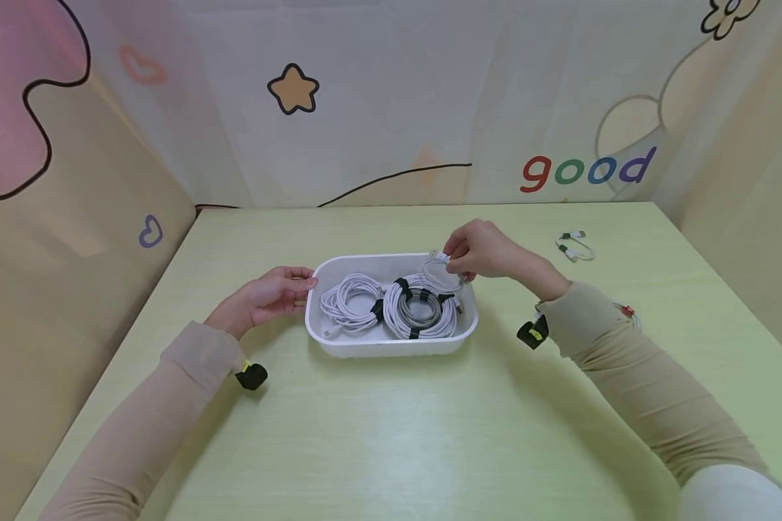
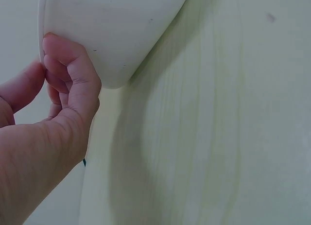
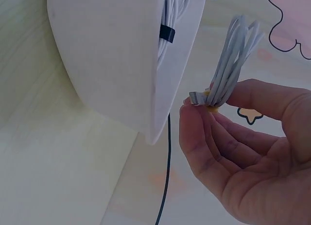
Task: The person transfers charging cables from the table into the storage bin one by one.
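A white plastic bin (image 1: pixel 391 348) stands on the table with coiled cables inside. My left hand (image 1: pixel 275 295) grips its left rim, thumb at the edge and fingers against the outer wall (image 2: pixel 112 25). Over the bin's back right corner, my right hand (image 1: pixel 489 251) pinches a small coiled white cable (image 3: pixel 232 62) by its tied end, where a metal plug shows. Within the bin, a white cable coil (image 1: pixel 348 304) lies on the left. A larger white coil (image 1: pixel 397 322) with black straps sits on the right, and a grey coil (image 1: pixel 421 310) rests on top of it.
A short white cable (image 1: pixel 580 250) with black ties lies at the back right of the table (image 1: pixel 391 427). Another small cable with a red part (image 1: pixel 628 311) is partly hidden behind the right sleeve. Printed fabric walls (image 1: pixel 391 108) enclose the back and sides.
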{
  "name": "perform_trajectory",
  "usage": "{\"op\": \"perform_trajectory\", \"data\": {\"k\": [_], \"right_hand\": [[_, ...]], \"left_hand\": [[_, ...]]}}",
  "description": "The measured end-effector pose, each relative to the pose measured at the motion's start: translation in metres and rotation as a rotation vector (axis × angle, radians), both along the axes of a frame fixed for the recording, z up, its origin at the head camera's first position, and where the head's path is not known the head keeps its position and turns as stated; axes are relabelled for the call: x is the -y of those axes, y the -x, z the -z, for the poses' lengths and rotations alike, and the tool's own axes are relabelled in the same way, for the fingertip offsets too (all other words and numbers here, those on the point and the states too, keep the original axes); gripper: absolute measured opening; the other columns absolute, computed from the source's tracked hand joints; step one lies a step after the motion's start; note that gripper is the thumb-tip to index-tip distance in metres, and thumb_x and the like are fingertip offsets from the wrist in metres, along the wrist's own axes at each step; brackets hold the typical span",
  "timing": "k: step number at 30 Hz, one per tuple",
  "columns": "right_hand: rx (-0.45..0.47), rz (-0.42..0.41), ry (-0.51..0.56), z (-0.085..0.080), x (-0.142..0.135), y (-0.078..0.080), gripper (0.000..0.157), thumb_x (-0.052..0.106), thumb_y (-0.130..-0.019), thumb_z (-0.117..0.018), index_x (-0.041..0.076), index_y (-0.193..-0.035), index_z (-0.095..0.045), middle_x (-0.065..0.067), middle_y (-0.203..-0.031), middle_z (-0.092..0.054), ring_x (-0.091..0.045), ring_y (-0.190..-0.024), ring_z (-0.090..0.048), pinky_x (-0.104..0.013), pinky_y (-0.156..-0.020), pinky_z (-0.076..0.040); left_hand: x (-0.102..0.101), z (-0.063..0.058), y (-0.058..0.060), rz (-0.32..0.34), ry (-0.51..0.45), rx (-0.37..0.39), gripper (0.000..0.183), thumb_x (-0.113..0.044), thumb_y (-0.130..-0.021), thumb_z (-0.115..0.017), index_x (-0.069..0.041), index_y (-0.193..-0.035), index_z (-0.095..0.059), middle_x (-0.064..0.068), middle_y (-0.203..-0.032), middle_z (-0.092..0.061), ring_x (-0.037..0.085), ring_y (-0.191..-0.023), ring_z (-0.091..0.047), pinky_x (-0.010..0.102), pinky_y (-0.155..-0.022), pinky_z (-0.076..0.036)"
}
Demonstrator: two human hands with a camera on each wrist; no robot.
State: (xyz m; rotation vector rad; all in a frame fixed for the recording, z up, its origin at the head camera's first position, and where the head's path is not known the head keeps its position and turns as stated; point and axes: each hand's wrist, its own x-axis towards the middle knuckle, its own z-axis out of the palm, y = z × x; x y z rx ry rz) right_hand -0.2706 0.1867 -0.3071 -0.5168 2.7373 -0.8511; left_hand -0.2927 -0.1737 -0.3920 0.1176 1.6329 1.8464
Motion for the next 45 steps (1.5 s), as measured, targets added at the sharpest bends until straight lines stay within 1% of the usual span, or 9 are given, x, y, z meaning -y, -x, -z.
{"op": "perform_trajectory", "data": {"k": [5, 8, 18, 25, 28, 32, 38, 42, 45], "right_hand": [[0.019, -0.036, 0.006, 0.002, 0.003, -0.002, 0.024, 0.010, -0.089, -0.068, -0.007, -0.106, -0.066, -0.021, -0.091, -0.072, -0.018, -0.064, -0.066, -0.032, -0.065, -0.059], [0.000, -0.003, 0.019, 0.001, -0.006, 0.000, 0.024, 0.014, -0.093, -0.063, -0.005, -0.107, -0.066, -0.023, -0.094, -0.071, -0.021, -0.067, -0.067, -0.033, -0.065, -0.059], [-0.174, 0.320, 0.030, -0.001, -0.085, 0.020, 0.028, 0.021, -0.096, -0.057, -0.004, -0.108, -0.064, -0.024, -0.100, -0.068, -0.014, -0.066, -0.063, -0.023, -0.059, -0.054], [-0.246, 0.498, -0.051, 0.008, -0.152, 0.034, 0.033, 0.021, -0.094, -0.056, -0.010, -0.102, -0.065, -0.021, -0.083, -0.067, -0.014, -0.054, -0.057, -0.029, -0.056, -0.047], [-0.208, 0.541, -0.098, 0.018, -0.171, 0.037, 0.034, 0.020, -0.092, -0.057, -0.013, -0.100, -0.065, -0.016, -0.070, -0.064, -0.018, -0.052, -0.059, -0.034, -0.057, -0.047], [-0.076, 0.591, -0.123, 0.035, -0.188, 0.039, 0.032, 0.020, -0.091, -0.058, -0.012, -0.087, -0.061, -0.007, -0.054, -0.054, -0.019, -0.048, -0.058, -0.033, -0.052, -0.050], [0.102, 0.601, -0.212, 0.056, -0.201, 0.042, 0.035, 0.030, -0.094, -0.055, 0.003, -0.072, -0.048, -0.003, -0.052, -0.048, -0.015, -0.045, -0.051, -0.028, -0.046, -0.046], [0.151, 0.583, -0.255, 0.063, -0.208, 0.042, 0.036, 0.031, -0.092, -0.055, 0.007, -0.068, -0.045, -0.002, -0.051, -0.048, -0.014, -0.047, -0.050, -0.026, -0.047, -0.041], [0.163, 0.597, -0.213, 0.064, -0.211, 0.042, 0.029, 0.024, -0.089, -0.057, 0.003, -0.071, -0.049, -0.003, -0.051, -0.050, -0.015, -0.046, -0.052, -0.027, -0.046, -0.045]], "left_hand": [[-0.001, 0.001, 0.001, 0.003, -0.018, 0.006, 0.015, -0.004, -0.101, -0.044, -0.001, -0.115, -0.043, 0.000, -0.090, -0.064, 0.011, -0.080, -0.065, 0.029, -0.073, -0.058], [-0.001, 0.000, 0.002, 0.007, -0.022, 0.009, 0.014, -0.004, -0.101, -0.044, -0.002, -0.115, -0.044, 0.000, -0.090, -0.064, 0.011, -0.080, -0.065, 0.029, -0.073, -0.058], [0.003, 0.001, -0.002, 0.005, -0.004, -0.001, 0.014, -0.005, -0.101, -0.045, -0.002, -0.115, -0.043, 0.000, -0.092, -0.062, 0.011, -0.081, -0.064, 0.029, -0.074, -0.058], [0.010, 0.001, -0.006, -0.012, 0.008, -0.009, 0.012, -0.005, -0.101, -0.045, -0.003, -0.113, -0.045, -0.001, -0.090, -0.063, 0.011, -0.081, -0.064, 0.028, -0.074, -0.057], [0.012, 0.001, -0.007, -0.013, 0.003, -0.009, 0.011, -0.004, -0.101, -0.045, -0.003, -0.111, -0.045, -0.001, -0.089, -0.063, 0.010, -0.080, -0.064, 0.028, -0.073, -0.057], [0.013, 0.000, -0.006, -0.008, 0.001, -0.014, 0.011, -0.005, -0.100, -0.046, -0.003, -0.111, -0.045, 0.000, -0.090, -0.063, 0.011, -0.080, -0.064, 0.029, -0.073, -0.057], [0.013, 0.002, -0.007, -0.003, 0.003, -0.012, 0.011, -0.004, -0.100, -0.046, -0.003, -0.111, -0.046, 0.000, -0.090, -0.064, 0.011, -0.081, -0.065, 0.029, -0.074, -0.058], [0.013, 0.001, -0.008, 0.006, 0.002, -0.012, 0.011, -0.005, -0.100, -0.046, -0.003, -0.111, -0.046, 0.000, -0.091, -0.064, 0.011, -0.082, -0.065, 0.028, -0.076, -0.058], [0.013, 0.001, -0.008, 0.004, 0.003, -0.016, 0.011, -0.005, -0.100, -0.046, -0.003, -0.112, -0.046, 0.000, -0.091, -0.063, 0.011, -0.082, -0.065, 0.028, -0.076, -0.058]]}}
